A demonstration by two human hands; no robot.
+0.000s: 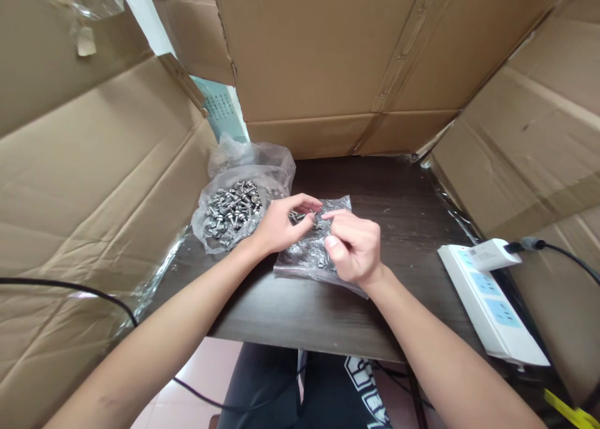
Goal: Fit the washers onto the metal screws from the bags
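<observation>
The left hand [276, 226] pinches a few small metal screws [296, 216] between thumb and fingertips, right over the mouth of a small clear plastic bag [307, 254] that the right hand [354, 247] grips closed-fingered at its upper edge. Just left of the grip sits an open bag of screws [232, 210] on the dark table [403, 210]. The film looks soft and slippery; the screws small, hard, easily dropped, so the bag's rim seems the best hold

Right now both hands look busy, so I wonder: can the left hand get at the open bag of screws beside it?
Probably yes: the left hand sits right beside the open bag of screws, nothing between them.
</observation>
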